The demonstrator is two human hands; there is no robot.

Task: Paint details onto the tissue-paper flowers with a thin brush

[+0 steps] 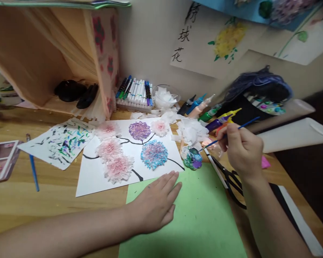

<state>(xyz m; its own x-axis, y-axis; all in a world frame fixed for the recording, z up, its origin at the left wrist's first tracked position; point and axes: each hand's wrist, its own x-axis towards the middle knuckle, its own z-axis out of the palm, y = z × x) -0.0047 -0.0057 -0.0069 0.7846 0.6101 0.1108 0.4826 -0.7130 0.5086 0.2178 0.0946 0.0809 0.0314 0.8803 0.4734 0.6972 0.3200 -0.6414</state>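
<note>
My left hand (156, 204) lies flat, fingers apart, on the near left corner of a green paper sheet (201, 218), its fingertips close to the white flower picture (97, 175). My right hand (242, 150) grips a thin blue paintbrush (249, 123), whose tip points down-left toward a small round paint palette (192, 158) with mixed blue, green and purple paint. The white picture carries pink, purple and blue tissue flowers (154, 154) on black painted stems.
Black scissors (231, 179) lie under my right wrist. Paint bottles (204, 107), a marker set (136, 91), a bowl of tissue (165, 98) and loose tissue scraps (191, 130) stand behind. A paint-smeared test sheet (61, 143) and a blue brush (33, 172) lie left. A wooden box (51, 57) stands at back left.
</note>
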